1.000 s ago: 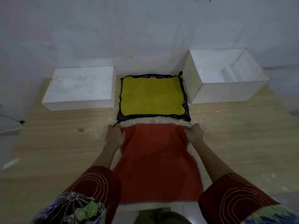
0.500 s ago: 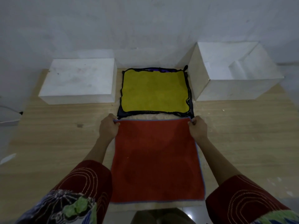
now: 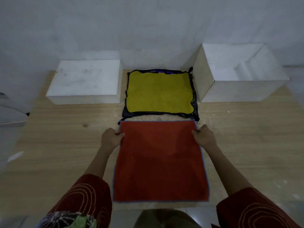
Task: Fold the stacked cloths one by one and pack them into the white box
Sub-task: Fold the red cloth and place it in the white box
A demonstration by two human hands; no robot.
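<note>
A red cloth (image 3: 160, 162) with a thin blue hem lies spread flat on the wooden table (image 3: 65, 145), reaching the near edge. My left hand (image 3: 111, 139) pinches its far left corner and my right hand (image 3: 204, 137) pinches its far right corner. Just beyond it sits the stack of cloths (image 3: 158, 92), yellow on top with dark and purple edges showing underneath. The open white box (image 3: 238, 89) stands at the back right, beside the stack; I see no cloth in the part of its inside that shows.
A closed white box (image 3: 85, 81) stands at the back left, next to the stack. A white wall rises right behind the table. A pale object (image 3: 9, 112) lies off the table's left edge. My red sleeves fill the lower corners.
The red cloth's far edge has been pulled out straight and flat. Both hands have slid slightly back toward me along its sides, still holding the far corners.
</note>
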